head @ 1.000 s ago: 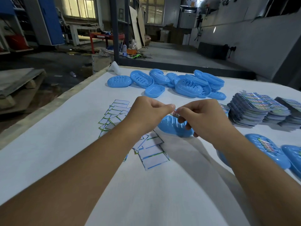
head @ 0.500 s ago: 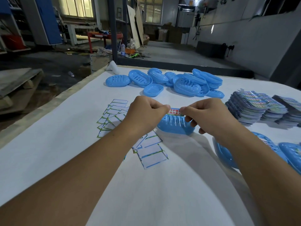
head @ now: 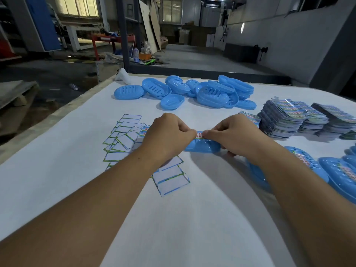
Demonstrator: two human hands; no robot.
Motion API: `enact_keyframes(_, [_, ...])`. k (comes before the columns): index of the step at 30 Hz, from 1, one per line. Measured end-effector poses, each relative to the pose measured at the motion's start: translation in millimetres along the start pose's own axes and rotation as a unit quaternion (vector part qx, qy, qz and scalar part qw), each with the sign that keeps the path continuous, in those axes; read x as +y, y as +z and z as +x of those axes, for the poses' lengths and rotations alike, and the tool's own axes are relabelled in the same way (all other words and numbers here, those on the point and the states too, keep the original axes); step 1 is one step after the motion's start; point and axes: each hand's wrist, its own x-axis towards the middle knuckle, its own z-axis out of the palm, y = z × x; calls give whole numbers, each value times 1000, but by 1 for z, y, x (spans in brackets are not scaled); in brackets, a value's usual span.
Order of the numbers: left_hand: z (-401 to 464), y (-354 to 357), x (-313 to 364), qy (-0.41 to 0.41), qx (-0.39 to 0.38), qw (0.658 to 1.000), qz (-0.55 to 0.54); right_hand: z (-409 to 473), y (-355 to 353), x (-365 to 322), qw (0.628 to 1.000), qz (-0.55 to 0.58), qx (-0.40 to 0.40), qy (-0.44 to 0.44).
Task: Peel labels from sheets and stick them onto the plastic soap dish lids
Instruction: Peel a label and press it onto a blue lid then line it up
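Observation:
A blue plastic soap dish lid (head: 202, 147) lies on the white table in front of me. A small label (head: 199, 134) with red writing stretches over its top. My left hand (head: 169, 135) pinches the label's left end. My right hand (head: 231, 134) pinches the right end, its lower fingers touching the lid's right side. Most of the lid and label are hidden behind my hands.
Used white backing sheets (head: 123, 139) lie scattered to the left. A heap of unlabelled blue lids (head: 192, 91) sits at the back. Stacks of label sheets (head: 292, 118) stand at the right. Labelled lids (head: 344, 176) lie at the right edge. The table's left edge (head: 57, 116) runs diagonally.
My hands have come down with the label from above the lid onto its top. The label was spread out between them, then my fingers closed in towards its middle.

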Motion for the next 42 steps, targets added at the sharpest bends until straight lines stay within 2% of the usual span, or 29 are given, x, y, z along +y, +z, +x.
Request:
enact_keyframes(9, [0, 0, -1, -1, 3, 1000, 5, 4, 2, 1, 1000, -10, -4, 6])
enact_keyframes(18, [-1, 2, 2, 26, 22, 997, 69, 6, 4, 1, 999, -36, -3, 4])
enact_keyframes(22, [0, 4, 4, 42, 34, 991, 125, 4, 6, -1, 996, -89, 21, -14])
enact_keyframes(29, [2, 8, 12, 104, 78, 962, 242, 2, 15, -8, 967, -230, 92, -52])
enact_keyframes(38, [3, 7, 9, 93, 65, 971, 210, 0, 13, -12, 948, -289, 117, -63])
enact_keyframes(42, [2, 6, 6, 89, 65, 977, 183, -3, 13, -10, 949, -279, 131, -64])
